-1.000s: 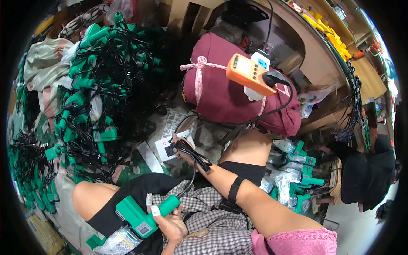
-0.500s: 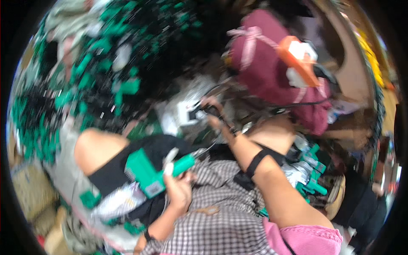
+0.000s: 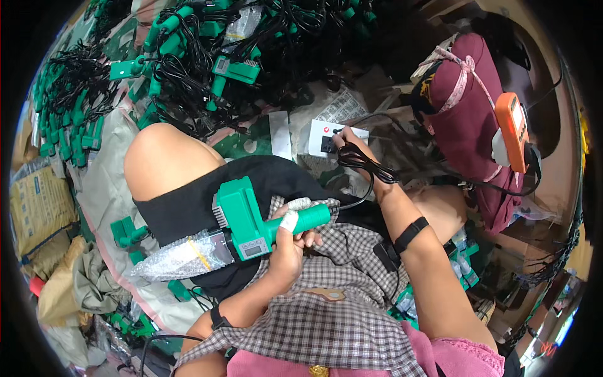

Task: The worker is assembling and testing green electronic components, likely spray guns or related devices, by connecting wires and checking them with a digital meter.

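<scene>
My left hand (image 3: 290,251) is wrapped round the handle of a green power tool (image 3: 237,204), thumb on top. Some of its fingertips are covered in white. The tool has a finned block-shaped body and lies across my lap. Bubble wrap (image 3: 182,259) covers its front end. Further forward, my right hand (image 3: 355,139) pinches a black plug (image 3: 337,131) at a white socket box (image 3: 318,133) with a red light or button. Fingers partly hide the plug, so I cannot tell how deep it sits. A bundled black cord (image 3: 364,164) hangs over this hand, running to the tool's handle.
Many similar green tools (image 3: 235,69) with black cords are heaped at far left. An orange meter (image 3: 512,132) rests against a maroon cloth bundle (image 3: 461,94) at right. A yellowish sack (image 3: 41,210) stands at the left edge. More green tools (image 3: 463,264) lie beside my right thigh.
The view has shifted and steadied from a blur. My left hand still grips the tool, and my right hand remains at the socket box with the plug.
</scene>
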